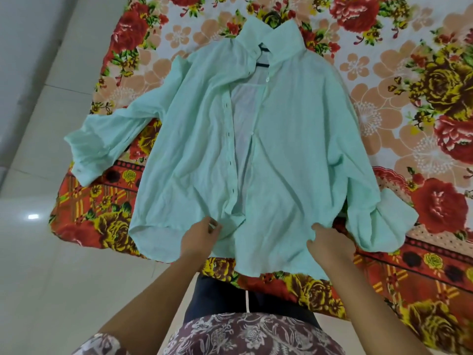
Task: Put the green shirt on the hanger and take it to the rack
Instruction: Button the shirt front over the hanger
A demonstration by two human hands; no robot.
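Note:
The pale green shirt (pixel 294 139) lies spread face up on the bed, front unbuttoned, collar at the far end and both sleeves bunched out to the sides. A dark hanger (pixel 263 57) shows only in the neck opening; the rest of it is hidden under the cloth. My left hand (pixel 202 238) pinches the lower hem of the left front panel. My right hand (pixel 330 242) grips the hem of the right front panel. Both hands are at the near edge of the bed.
A floral bedsheet (pixel 409 80) in red, orange and yellow covers the bed. White tiled floor (pixel 38 252) runs along the left and near side. My body stands against the bed's near edge. No rack is in view.

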